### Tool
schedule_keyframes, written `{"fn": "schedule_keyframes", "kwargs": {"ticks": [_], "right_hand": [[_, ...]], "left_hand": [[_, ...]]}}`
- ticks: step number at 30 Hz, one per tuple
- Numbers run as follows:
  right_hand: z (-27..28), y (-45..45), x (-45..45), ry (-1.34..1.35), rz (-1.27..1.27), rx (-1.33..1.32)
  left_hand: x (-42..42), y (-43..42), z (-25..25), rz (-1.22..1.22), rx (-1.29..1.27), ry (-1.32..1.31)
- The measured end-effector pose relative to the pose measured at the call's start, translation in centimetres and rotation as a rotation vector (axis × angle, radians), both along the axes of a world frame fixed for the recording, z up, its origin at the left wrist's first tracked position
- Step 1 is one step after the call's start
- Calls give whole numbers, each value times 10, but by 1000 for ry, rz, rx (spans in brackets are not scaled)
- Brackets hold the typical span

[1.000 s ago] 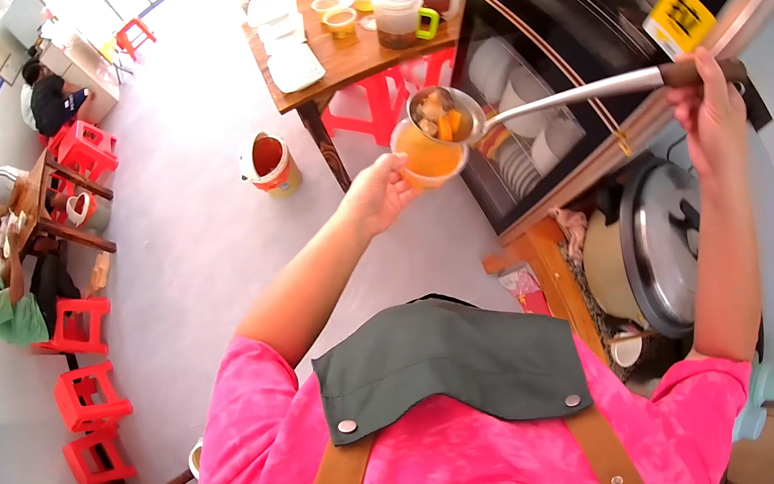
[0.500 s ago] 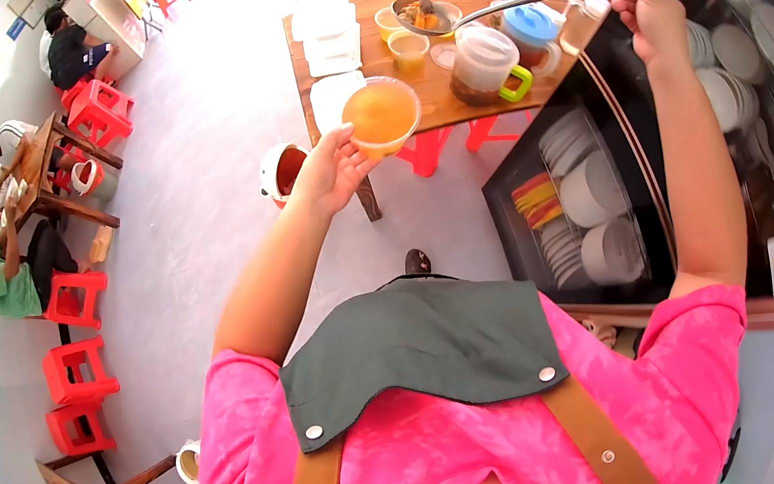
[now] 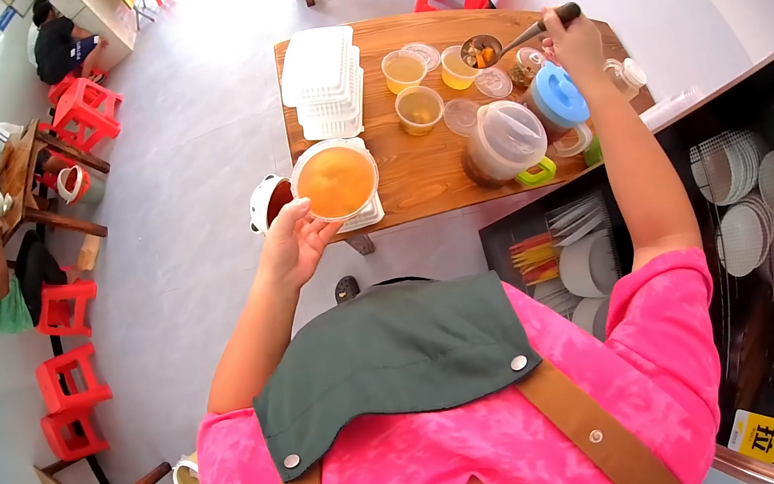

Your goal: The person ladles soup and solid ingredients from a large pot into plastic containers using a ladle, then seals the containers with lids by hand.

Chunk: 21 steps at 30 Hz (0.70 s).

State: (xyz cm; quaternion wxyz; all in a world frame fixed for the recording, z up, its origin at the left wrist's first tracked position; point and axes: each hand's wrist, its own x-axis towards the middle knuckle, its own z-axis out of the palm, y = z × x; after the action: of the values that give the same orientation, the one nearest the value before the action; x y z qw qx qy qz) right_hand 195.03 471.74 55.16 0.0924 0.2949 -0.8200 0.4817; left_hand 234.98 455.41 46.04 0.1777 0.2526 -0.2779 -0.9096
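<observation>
My left hand (image 3: 292,247) is closed on the rim and side of a clear round bowl of orange soup (image 3: 335,183), over the table's left front corner. My right hand (image 3: 572,45) grips the dark handle of a metal ladle (image 3: 482,53). Chunks of food lie in the ladle's cup, which is over the table beside a small tub of yellow liquid (image 3: 458,69). Two similar tubs (image 3: 404,69) (image 3: 420,109) stand to its left, with loose clear lids (image 3: 461,116) around them.
On the wooden table (image 3: 397,179) are stacked white foam boxes (image 3: 319,70), a clear pitcher (image 3: 504,137) and a blue-lidded jug (image 3: 557,98). A glass dish cabinet (image 3: 758,284) stands at right. A bin (image 3: 271,202) is below the bowl. People (image 3: 0,293) sit at far left.
The view has turned and come closer to the table. The ladle has moved away from the soup bowl to above the small tubs; both hands keep their holds.
</observation>
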Motion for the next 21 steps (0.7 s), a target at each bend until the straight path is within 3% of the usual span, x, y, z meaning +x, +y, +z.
{"fn": "schedule_keyframes", "kwargs": {"ticks": [2, 4, 8, 9, 12, 21], "right_hand": [[-7, -6, -4, 0, 13, 74], [-21, -14, -10, 220, 121, 122], [-20, -25, -4, 261, 182, 259], [-19, -26, -1, 152, 186, 305], [-18, -28, 8, 329, 262, 353], [-16, -24, 29, 460, 400, 341]], "left_hand": [[-2, -12, 3, 9, 48, 0], [-2, -25, -1, 1, 47, 0], [1, -47, -8, -2, 62, -40], [2, -51, -9, -5, 66, -44], [3, -62, -12, -28, -15, -66], [0, -75, -12, -50, -29, -79]]}}
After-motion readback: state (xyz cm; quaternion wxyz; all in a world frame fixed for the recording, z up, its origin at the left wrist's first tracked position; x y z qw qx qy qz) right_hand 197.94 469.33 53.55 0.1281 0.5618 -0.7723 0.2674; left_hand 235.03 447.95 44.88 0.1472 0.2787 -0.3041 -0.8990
